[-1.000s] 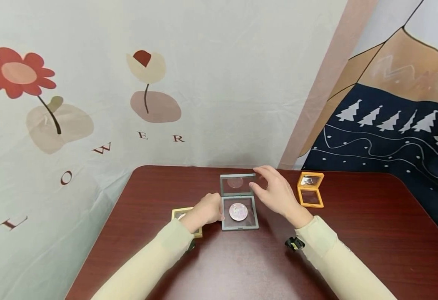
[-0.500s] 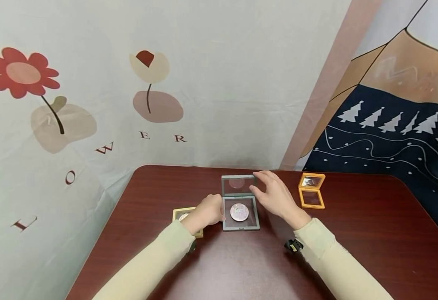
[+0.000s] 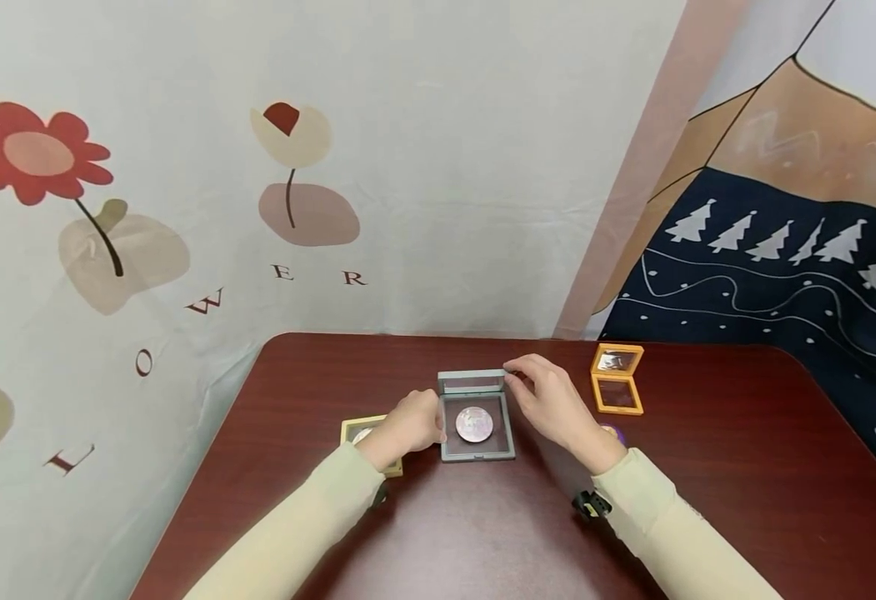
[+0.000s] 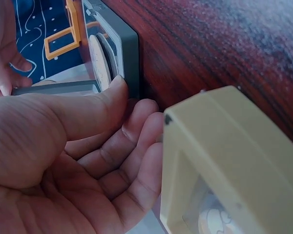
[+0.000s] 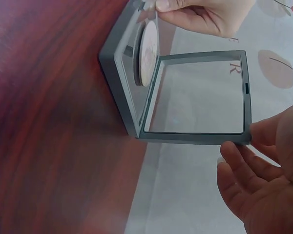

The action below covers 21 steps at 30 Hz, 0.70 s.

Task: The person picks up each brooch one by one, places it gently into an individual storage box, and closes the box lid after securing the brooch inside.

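A grey-blue floating-film display case (image 3: pixel 478 457) lies on the table with its lid (image 3: pixel 472 375) raised at the hinge. On the clear film of its base sits a round, pale pinkish disc (image 3: pixel 474 425). My left hand (image 3: pixel 413 419) pinches the base's left edge, its thumb over the rim in the left wrist view. With thumb and fingertips my right hand (image 3: pixel 550 400) pinches the lid's right outer corner; the right wrist view shows the lid frame (image 5: pixel 195 139) standing at an angle to the base.
Partly under my left forearm lies a pale yellow case (image 3: pixel 361 420) with a round piece inside. An orange case (image 3: pixel 618 410) stands unfolded at the back right. A purple-edged round thing (image 3: pixel 615 432) peeks out beside my right wrist. Patterned cloth (image 3: pixel 468 250) hangs behind the table.
The lid has swung up from lying nearly flat behind the base, with my right hand now pinching its corner. My left hand has stayed on the base. The purple-edged thing has come into view.
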Available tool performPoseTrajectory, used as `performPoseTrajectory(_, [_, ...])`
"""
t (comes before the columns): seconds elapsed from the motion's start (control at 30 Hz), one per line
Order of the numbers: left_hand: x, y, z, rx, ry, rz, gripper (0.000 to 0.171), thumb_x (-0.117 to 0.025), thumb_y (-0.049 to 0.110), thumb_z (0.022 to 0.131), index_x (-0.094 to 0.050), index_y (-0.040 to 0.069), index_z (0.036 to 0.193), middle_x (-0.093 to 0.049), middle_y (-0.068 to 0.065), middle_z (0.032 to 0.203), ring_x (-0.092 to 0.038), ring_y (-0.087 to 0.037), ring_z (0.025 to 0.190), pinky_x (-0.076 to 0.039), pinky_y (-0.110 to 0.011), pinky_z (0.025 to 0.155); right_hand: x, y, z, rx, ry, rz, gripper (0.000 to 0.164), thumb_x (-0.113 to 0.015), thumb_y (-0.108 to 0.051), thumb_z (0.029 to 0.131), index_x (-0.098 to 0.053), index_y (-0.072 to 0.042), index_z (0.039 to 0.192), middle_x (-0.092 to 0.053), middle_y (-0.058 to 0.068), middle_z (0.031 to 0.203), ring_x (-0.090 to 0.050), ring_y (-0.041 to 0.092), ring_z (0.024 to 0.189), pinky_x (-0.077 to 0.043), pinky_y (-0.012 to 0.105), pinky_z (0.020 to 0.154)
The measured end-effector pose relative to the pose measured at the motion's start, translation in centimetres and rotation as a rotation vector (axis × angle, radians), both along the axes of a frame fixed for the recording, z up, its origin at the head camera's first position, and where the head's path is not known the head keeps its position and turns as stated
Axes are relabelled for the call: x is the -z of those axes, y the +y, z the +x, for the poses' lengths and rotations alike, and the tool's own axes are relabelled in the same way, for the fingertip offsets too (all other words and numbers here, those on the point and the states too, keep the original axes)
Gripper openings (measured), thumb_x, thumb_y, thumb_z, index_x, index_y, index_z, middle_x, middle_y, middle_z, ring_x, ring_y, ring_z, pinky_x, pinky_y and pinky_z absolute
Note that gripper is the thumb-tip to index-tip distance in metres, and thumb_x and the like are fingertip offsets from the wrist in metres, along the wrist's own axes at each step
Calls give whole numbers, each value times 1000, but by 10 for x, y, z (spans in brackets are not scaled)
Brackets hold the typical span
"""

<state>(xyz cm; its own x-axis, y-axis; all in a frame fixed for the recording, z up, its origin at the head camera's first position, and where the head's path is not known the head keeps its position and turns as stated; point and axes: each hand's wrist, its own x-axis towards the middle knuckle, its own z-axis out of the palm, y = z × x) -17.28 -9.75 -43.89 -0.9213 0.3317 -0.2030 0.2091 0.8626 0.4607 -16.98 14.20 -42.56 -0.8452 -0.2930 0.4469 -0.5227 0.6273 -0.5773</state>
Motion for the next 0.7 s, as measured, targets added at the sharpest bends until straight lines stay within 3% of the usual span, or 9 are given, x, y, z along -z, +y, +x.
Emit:
performPoseTrajectory(0.33, [0, 0, 1, -35, -14, -15, 26, -87, 9, 84, -70, 12, 65, -67, 4, 71, -59, -14, 69, -53, -32, 69, 5, 2, 14, -25, 18, 23, 18, -73, -2, 96, -75, 0, 114, -71, 8, 109, -68, 20, 96, -58, 41, 82])
performPoseTrajectory(0.7, [-2, 1, -1, -37, -26, -8, 25, -88, 7, 83, -67, 10, 71, -63, 1, 71, -60, -16, 69, -53, -33, 70, 11, 8, 28, -52, -5, 58, 20, -74, -3, 97, -75, -1, 116, -69, 5, 111, -64, 14, 92, -57, 33, 78])
